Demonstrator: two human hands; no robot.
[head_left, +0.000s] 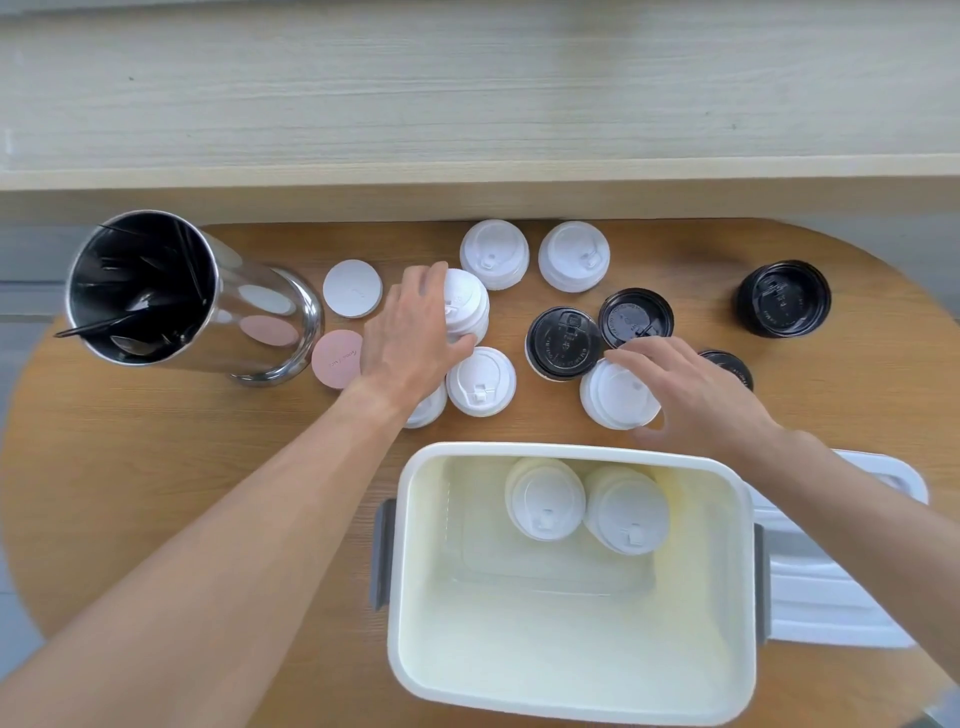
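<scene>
Two cups (545, 501) stand in our bin (571, 450); left hand (410, 332) grips the centre cup (467, 304), right hand (693, 389) its neighbour (615, 397), many remain outside.

Left grip (410, 338) holds cup (470, 306), right grip (691, 389) lid (618, 397)

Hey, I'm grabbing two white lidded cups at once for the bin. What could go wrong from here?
1. The left hand grips the rear white cup among close neighbours; lifting it could tip the white cup beside it.
2. The right hand seems to hold the front white cup by its lid, which might pop off.
3. That cup sits close against a black-lidded cup, which could get knocked over.
</scene>
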